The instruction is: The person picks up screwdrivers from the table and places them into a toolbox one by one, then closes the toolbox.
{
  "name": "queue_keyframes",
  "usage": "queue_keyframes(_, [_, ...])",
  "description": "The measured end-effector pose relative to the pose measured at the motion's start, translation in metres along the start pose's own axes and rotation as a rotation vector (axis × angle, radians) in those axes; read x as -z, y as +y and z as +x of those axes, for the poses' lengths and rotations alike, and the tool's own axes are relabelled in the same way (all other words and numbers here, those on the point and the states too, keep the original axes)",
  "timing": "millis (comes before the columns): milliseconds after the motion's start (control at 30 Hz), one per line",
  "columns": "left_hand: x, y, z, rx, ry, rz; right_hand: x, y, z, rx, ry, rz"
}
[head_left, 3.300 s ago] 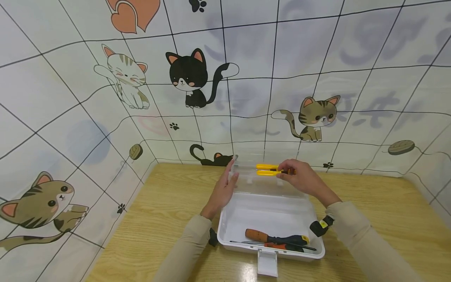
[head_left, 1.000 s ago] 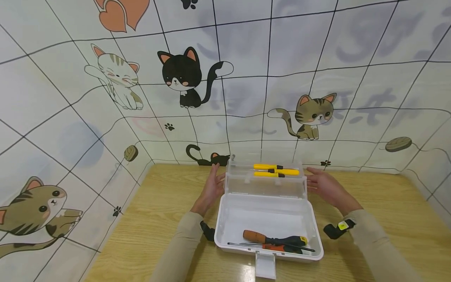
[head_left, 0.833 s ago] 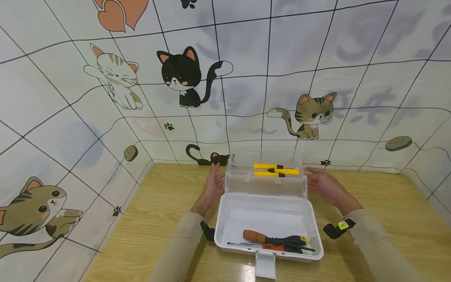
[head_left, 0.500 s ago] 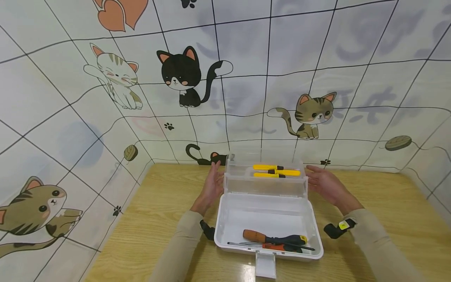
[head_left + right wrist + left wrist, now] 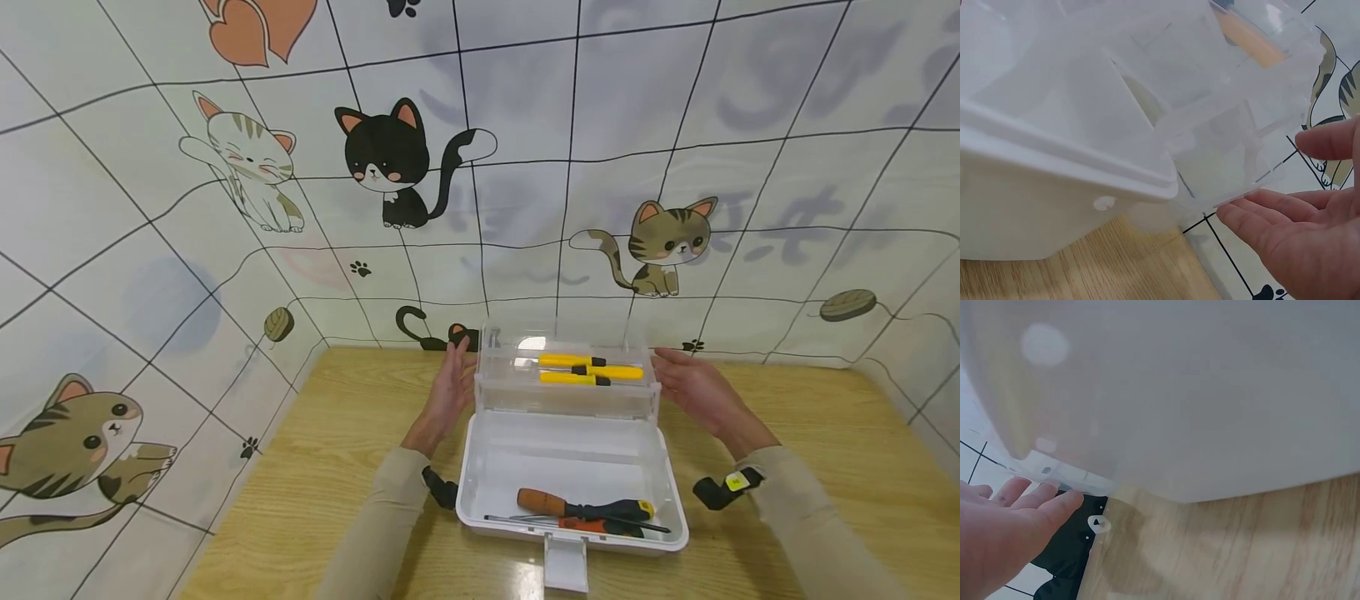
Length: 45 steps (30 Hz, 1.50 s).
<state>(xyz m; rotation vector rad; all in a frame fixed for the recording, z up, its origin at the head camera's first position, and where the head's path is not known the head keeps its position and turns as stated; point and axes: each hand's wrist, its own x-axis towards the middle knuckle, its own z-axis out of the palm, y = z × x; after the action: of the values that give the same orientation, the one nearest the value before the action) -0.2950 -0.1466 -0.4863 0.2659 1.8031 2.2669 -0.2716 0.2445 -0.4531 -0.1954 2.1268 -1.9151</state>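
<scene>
Since the frame of three seconds back, my right hand (image 5: 693, 387) has let go of the yellow screwdriver and both hands have moved out to the ends of the clear tray (image 5: 567, 398), which now sits a little lower and tilted toward me compared with half a second ago. I see my left hand (image 5: 451, 385) flat against the left end of the tray, fingers (image 5: 1044, 503) straight and just under its corner in the left wrist view, gripping nothing. My right hand mirrors it at the right end, fingers (image 5: 1272, 206) extended with their tips at the tray's clear edge; I cannot tell whether they press it or only brush it. Neither hand is curled round anything. Two yellow screwdrivers (image 5: 592, 369) lie side by side inside the tray, which stands above the back edge of the white box (image 5: 675, 508). Down in the box, near its front wall, lie an orange-handled screwdriver (image 5: 581, 507) and a thinner tool beside it. At the front of the box, a latch (image 5: 565, 563) hangs open over the wooden table (image 5: 330, 450). Behind the box rises the cat-patterned cloth (image 5: 390, 158).
</scene>
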Motion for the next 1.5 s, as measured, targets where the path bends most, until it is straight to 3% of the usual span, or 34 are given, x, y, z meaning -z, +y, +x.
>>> queue_keyframes(233, [-0.002, 0.004, 0.000, -0.020, -0.015, -0.006, 0.003, -0.002, -0.005, 0.071, -0.022, 0.128])
queue_keyframes(367, [-0.002, 0.006, 0.000, -0.032, -0.019, 0.021, 0.003, -0.005, -0.005, 0.057, -0.015, 0.078])
queue_keyframes(633, [-0.004, 0.011, 0.000, -0.078, -0.008, 0.118, 0.000, -0.009, -0.004, -0.016, 0.069, -0.136])
queue_keyframes(1000, [-0.008, 0.022, -0.001, -0.066, -0.028, 0.084, 0.002, -0.017, -0.010, 0.017, 0.084, -0.090])
queue_keyframes(1267, [-0.009, 0.026, 0.000, -0.108, -0.030, 0.056, 0.002, -0.023, -0.010, 0.047, 0.075, 0.130])
queue_keyframes(1500, [-0.012, 0.029, -0.002, -0.132, -0.024, 0.034, 0.003, -0.018, -0.013, 0.216, 0.023, 0.337])
